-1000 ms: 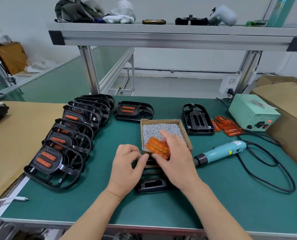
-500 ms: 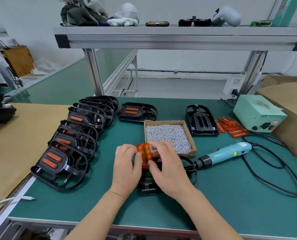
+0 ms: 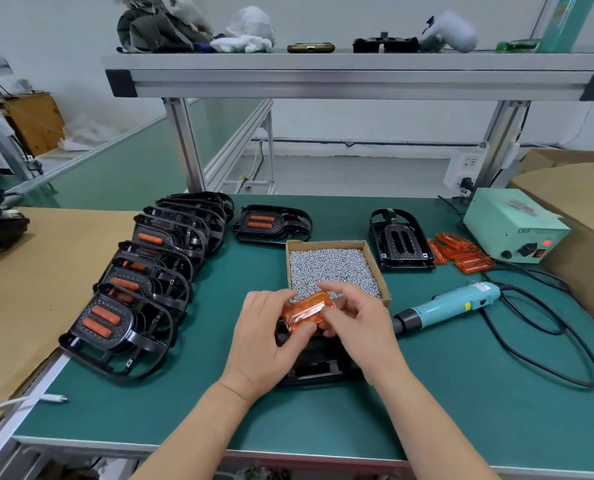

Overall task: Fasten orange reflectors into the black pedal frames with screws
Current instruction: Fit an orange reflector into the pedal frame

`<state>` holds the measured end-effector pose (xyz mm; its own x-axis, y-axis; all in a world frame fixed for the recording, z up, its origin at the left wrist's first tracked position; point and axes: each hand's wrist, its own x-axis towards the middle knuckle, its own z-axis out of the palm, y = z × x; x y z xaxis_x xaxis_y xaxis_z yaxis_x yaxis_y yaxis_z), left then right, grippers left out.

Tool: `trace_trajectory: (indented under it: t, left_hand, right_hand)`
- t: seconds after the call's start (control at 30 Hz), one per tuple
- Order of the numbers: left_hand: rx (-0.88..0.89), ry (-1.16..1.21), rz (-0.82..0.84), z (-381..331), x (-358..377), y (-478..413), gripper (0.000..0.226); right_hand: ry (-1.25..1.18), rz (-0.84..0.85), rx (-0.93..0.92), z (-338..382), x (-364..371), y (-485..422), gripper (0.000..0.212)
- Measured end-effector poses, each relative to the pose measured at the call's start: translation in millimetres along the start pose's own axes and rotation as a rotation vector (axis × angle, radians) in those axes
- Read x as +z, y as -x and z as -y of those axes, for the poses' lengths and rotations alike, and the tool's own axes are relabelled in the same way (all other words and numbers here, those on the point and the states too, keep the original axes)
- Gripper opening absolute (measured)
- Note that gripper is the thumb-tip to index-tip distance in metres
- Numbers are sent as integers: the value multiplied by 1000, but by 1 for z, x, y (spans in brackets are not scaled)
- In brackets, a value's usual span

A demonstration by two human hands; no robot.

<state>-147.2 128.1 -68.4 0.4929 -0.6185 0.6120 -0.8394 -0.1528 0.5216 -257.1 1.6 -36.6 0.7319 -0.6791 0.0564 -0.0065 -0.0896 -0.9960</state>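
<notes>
An orange reflector (image 3: 306, 310) is held between both hands just above a black pedal frame (image 3: 318, 370) lying on the green mat. My left hand (image 3: 267, 341) grips the reflector's left end with thumb and fingers. My right hand (image 3: 357, 327) pinches its right end from above. Most of the frame under the hands is hidden. Behind them stands a cardboard box of small silver screws (image 3: 333, 268). A teal electric screwdriver (image 3: 451, 304) lies on the mat to the right, untouched.
A row of several black pedals with orange reflectors (image 3: 139, 292) fills the left. One more fitted pedal (image 3: 271, 225) and a bare frame (image 3: 399, 242) lie at the back. Loose orange reflectors (image 3: 458, 254) sit beside a green power unit (image 3: 513, 225). A black cable (image 3: 545, 344) loops at right.
The reflector has been turned from edge-on to lying flatter between both hands. Earlier only my right hand held it over the screw box; my left hand has since taken its other end.
</notes>
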Motion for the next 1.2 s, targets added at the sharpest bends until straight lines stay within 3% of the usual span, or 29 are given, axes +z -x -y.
trace_trajectory:
  t: [0.07,0.27,0.67,1.2]
  left_hand:
    - [-4,3,-2,-2,0,1,47]
    - [4,-20,-18,-3,0,0,42]
    - [-19,-25,33,-5,-2,-1,44]
    - [-18,9,39,-9,-3,-1,35]
  right_hand:
    - [-116,-24,51,1,-4,-1,41]
    - [-225,21,151,0,-13,0,32]
    - [-72,39,93,-1,-18,0,40]
    - [18,48,85,-3,-23,4,21]
